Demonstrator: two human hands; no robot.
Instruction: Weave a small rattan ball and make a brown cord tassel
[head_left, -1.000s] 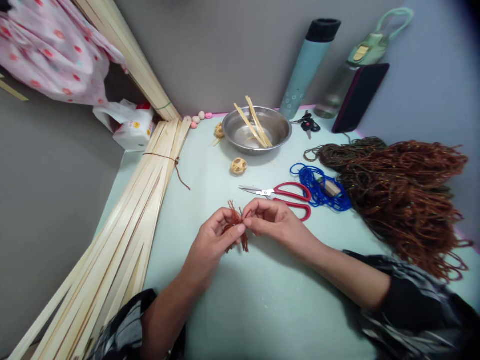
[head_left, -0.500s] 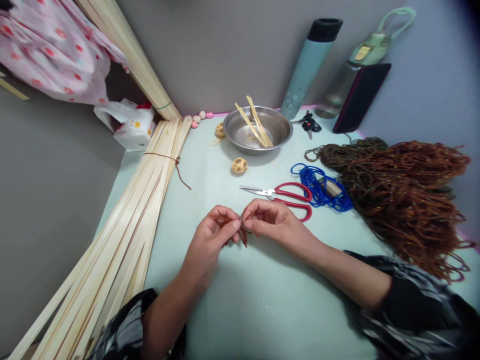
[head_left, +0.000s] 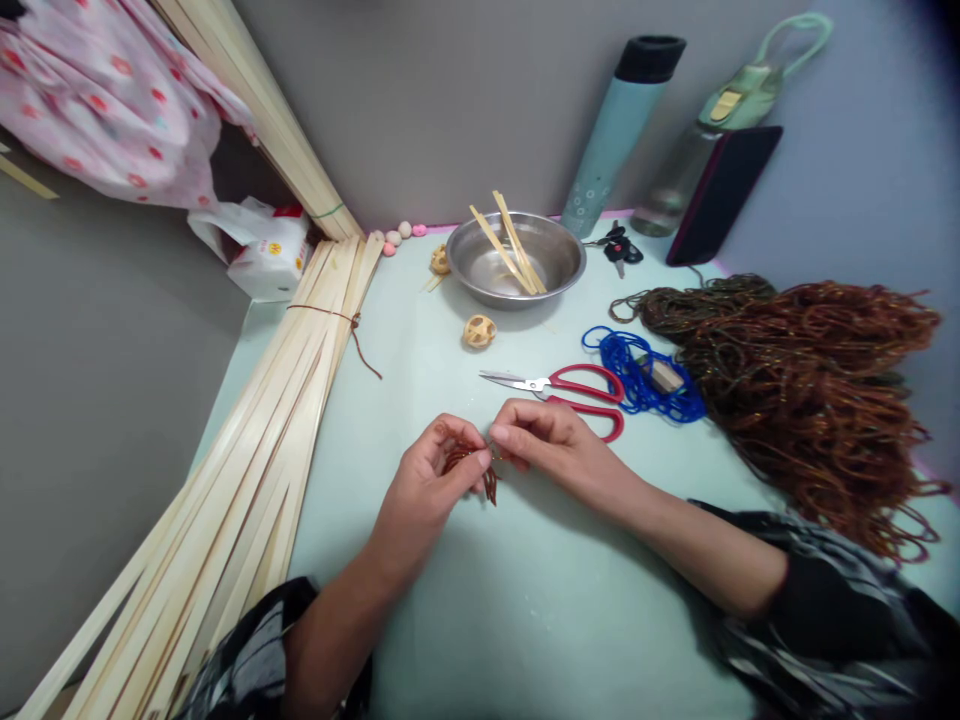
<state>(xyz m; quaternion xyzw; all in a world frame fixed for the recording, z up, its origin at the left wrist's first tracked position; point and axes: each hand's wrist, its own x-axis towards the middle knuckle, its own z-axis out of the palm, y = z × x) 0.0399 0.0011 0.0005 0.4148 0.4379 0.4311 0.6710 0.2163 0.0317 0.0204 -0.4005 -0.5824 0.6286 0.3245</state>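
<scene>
Over the middle of the table, my left hand (head_left: 430, 478) pinches a small bundle of reddish-brown cord (head_left: 490, 486), whose loose ends hang below the thumb. Fingers cover most of the bundle. Just to its right, my right hand (head_left: 546, 442) has thumb and forefinger pressed together on a thin strand of the cord, close to the left thumb tip. Red-handled scissors (head_left: 537, 384) lie behind the right hand, blades pointing left. Farther back rests a small woven ball (head_left: 479, 331).
A steel bowl (head_left: 465, 280) holds flat strips (head_left: 517, 255). Blue cord (head_left: 637, 375) and a large brown cord heap (head_left: 817, 400) lie right. A bundle of long pale strips (head_left: 262, 430) runs down the left. Bottles (head_left: 619, 140) and a phone (head_left: 724, 200) stand behind.
My hands have drawn slightly apart at the fingertips, and the left thumb sits a little lower and farther right. The hanging cord ends have shifted slightly downward.
</scene>
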